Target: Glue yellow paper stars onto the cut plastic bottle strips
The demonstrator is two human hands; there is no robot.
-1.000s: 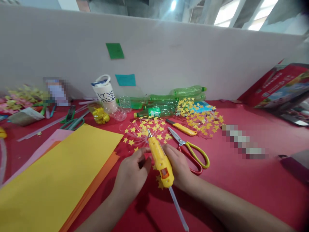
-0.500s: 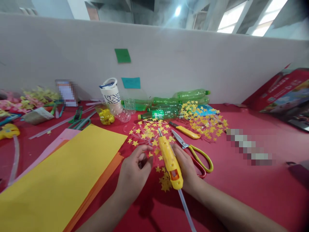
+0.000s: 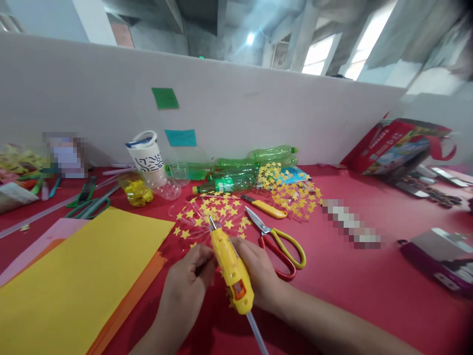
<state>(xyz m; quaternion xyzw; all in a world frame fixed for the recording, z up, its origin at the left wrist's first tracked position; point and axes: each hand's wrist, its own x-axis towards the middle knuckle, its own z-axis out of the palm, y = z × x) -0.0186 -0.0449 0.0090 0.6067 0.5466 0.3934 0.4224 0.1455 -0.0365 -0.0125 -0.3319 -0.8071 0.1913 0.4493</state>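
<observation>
A yellow hot glue gun (image 3: 232, 270) is held in my right hand (image 3: 258, 268), its metal nozzle tipped up and away from me. A clear glue stick (image 3: 257, 334) pokes out of its rear end. Just left of the gun, my left hand (image 3: 188, 281) is closed in a pinch; what its fingertips hold, if anything, is hidden. Beyond both hands lies a spread of yellow paper stars (image 3: 189, 214) among clear plastic strips. Scissors (image 3: 275, 236) with one red and one yellow handle rest to the right of my right hand.
Yellow paper sheets (image 3: 84, 266) lie at the left over orange and pink ones. Behind the stars are a yellow utility knife (image 3: 268, 207), green plastic bottles (image 3: 236, 180), another star cluster (image 3: 291, 192) and a white patterned cup (image 3: 148, 158). A red bag (image 3: 391, 148) stands at the right.
The view has turned to the right, so everything sits further left in the picture. My left hand has come closer to the glue gun, its fingers now partly behind it.
</observation>
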